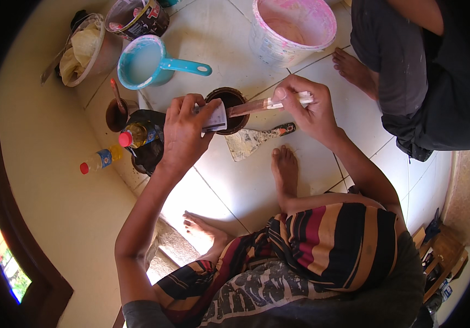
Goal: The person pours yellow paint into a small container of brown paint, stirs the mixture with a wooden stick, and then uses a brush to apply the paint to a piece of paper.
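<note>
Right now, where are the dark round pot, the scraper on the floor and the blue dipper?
Dark round pot [235, 98]: head view, on its inner wall.
Scraper [245, 142]: head view, on its smeared blade.
Blue dipper [184, 65]: head view, on its handle.

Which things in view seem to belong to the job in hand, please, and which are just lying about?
Apparently in use:
white printed item, in the left hand
brown-smeared tool, in the right hand
dark pot beneath them

Apparently just lying about:
scraper
turquoise dipper
pink-stained bucket
red-capped bottles
</note>
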Available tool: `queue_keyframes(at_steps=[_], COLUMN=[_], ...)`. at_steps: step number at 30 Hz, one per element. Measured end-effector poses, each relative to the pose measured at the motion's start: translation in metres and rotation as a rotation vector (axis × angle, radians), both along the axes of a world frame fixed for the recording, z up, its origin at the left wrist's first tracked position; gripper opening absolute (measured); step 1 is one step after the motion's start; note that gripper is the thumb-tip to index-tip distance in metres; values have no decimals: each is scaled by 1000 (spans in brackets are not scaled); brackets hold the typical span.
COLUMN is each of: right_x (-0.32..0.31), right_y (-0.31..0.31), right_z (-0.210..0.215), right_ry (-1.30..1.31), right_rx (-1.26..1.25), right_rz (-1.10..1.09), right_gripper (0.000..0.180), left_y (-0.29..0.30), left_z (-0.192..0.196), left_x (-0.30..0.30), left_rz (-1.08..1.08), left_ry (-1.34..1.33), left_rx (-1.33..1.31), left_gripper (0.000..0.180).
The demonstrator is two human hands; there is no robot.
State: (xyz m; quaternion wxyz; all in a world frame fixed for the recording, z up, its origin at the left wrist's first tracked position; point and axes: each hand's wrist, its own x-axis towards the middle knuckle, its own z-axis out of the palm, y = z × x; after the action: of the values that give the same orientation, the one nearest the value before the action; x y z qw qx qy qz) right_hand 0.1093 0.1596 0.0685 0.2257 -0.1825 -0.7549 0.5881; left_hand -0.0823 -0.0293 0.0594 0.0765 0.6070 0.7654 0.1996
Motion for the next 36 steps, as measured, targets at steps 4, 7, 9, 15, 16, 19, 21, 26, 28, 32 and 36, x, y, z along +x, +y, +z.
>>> queue_keyframes(at_steps=[4,7,9,15,16,19,21,26,28,32,36], right_x=[-5,-5,-3,-1,-1,-1,0,-4,-7,-11,-10], right_y=[-2,-3,1,3,4,4,8,7,6,-2,-3], right_z=[-5,-12,-7,-1,-1,3,2,0,-2,2,5], right_ry=[16,10,6,24,32,14,11,33,75,62,36], right_rx=[-21,-25,44,106,106,77,78,117,157,189,267], right_rz=[41,30,52,49,38,26,1,-8,-7,43,100], right_gripper=[11,10,10,11,11,12,12,12,11,10,7], left_y=[4,4,3,1,1,1,1,-2,-2,-1,-3], left_z=[1,1,0,-1,-1,-1,-2,-5,-4,-3,-6], left_x=[-1,-4,-5,-4,-4,-4,-4,-6,-5,-4,-7], left_rz=[1,-6,-8,2,5,14,26,43,41,49,76], left_ry=[-49,-32,-21,-29,-31,-27,-38,-82,-92,-47,-98], left_rx=[-8,-29,-44,-46,-46,-37,-33,-12,-32,-23,-1], left_gripper=[65,66,66,66,66,66,66,67,67,67,63])
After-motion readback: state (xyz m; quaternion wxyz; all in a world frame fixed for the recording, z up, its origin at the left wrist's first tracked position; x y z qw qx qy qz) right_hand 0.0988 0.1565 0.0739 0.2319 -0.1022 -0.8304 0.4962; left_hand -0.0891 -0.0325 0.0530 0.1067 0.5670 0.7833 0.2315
